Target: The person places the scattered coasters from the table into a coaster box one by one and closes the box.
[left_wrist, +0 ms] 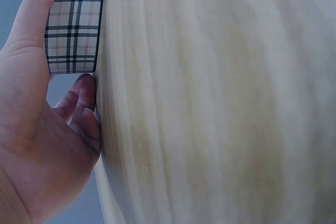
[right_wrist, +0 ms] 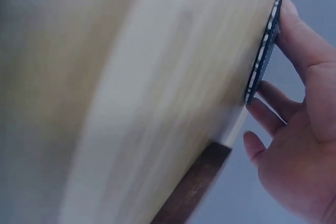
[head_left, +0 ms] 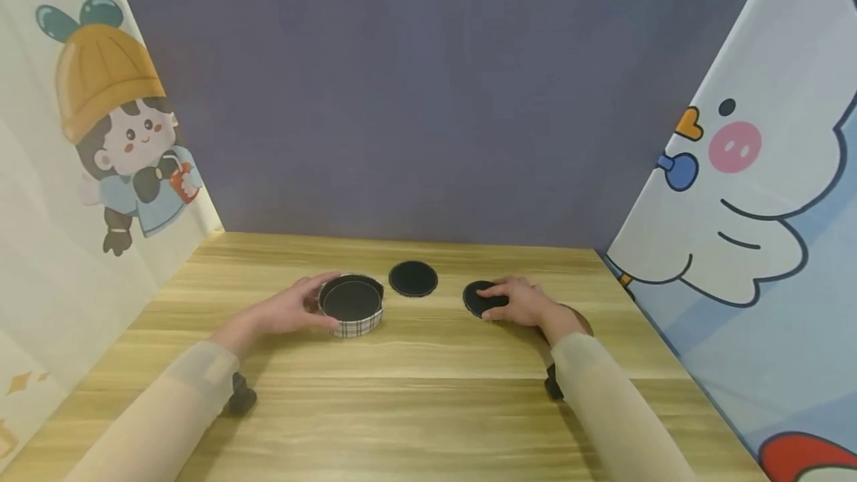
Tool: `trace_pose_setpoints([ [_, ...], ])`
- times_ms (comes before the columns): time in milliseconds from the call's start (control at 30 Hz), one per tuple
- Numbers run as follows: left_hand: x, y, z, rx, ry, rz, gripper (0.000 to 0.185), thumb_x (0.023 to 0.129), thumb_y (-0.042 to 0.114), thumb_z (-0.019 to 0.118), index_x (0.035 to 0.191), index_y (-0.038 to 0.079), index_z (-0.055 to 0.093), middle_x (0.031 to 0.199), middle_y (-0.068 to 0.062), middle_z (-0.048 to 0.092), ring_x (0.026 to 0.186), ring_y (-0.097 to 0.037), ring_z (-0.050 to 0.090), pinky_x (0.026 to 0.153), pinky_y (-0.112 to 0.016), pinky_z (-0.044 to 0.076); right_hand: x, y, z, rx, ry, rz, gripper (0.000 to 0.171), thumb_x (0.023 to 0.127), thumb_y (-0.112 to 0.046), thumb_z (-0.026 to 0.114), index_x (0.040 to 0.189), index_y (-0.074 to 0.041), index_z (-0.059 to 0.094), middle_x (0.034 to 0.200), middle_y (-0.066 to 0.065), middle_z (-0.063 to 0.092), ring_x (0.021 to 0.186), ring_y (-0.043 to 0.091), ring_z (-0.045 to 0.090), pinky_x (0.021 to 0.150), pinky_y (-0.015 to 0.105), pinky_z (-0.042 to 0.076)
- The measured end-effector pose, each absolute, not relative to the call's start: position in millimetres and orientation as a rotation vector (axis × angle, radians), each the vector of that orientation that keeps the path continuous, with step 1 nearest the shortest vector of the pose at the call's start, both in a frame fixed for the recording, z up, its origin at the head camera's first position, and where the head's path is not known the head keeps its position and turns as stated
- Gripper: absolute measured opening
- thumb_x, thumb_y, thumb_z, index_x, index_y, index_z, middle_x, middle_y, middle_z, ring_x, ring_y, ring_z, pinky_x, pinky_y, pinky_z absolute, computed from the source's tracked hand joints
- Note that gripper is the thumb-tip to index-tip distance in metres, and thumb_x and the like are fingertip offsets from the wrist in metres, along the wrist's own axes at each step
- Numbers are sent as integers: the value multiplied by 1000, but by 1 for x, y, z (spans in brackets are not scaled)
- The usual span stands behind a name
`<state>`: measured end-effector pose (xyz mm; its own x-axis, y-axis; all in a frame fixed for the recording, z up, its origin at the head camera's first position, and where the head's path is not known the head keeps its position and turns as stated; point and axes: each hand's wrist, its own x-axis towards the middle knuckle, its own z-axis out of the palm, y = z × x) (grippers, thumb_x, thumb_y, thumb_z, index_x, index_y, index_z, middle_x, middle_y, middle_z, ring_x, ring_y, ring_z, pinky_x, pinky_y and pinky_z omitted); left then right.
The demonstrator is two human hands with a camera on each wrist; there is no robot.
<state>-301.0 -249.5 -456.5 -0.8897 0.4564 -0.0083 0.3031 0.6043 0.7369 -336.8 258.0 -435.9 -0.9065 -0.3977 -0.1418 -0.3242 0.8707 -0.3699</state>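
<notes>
In the head view, my left hand (head_left: 297,309) grips a round, plaid-sided coaster holder (head_left: 356,328) from its left side, thumb at the near wall and fingers at the far wall. A black disc lies within its rim. The left wrist view shows the thumb along the holder's plaid wall (left_wrist: 76,24). To the right, my right hand (head_left: 525,302) holds a round black coaster (head_left: 477,299) by its edges, the thumb on the near side. The right wrist view shows this coaster's patterned edge (right_wrist: 262,51). Between the hands lies another black coaster (head_left: 413,278).
A brown, curved-edged object (head_left: 579,320) lies on the wooden table (head_left: 402,407) under my right wrist, mostly hidden; its dark brown side (right_wrist: 194,187) shows in the right wrist view. A grey panel (head_left: 415,95) stands behind the table. Printed cloths hang at both sides.
</notes>
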Motion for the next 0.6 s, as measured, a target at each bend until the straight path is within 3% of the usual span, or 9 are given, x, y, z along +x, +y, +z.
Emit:
trace_pose_setpoints([
  [300,-298,-250,-454,629,2629,1174,110,90,37,93,174,12,27,158,-36,38,125,-36,65,116,-70,49,-316,249,-434,-686,2791,-466,60,99,-53,80,154,-33,65,175,18,39,160,54,30,125,79,21],
  [600,-297,-251,-455,607,2637,1176,109,89,38,93,174,15,28,155,-33,40,122,-34,65,112,-65,53,-299,242,-429,-729,2703,-500,64,95,-47,86,154,-34,65,174,18,38,159,54,29,123,78,31],
])
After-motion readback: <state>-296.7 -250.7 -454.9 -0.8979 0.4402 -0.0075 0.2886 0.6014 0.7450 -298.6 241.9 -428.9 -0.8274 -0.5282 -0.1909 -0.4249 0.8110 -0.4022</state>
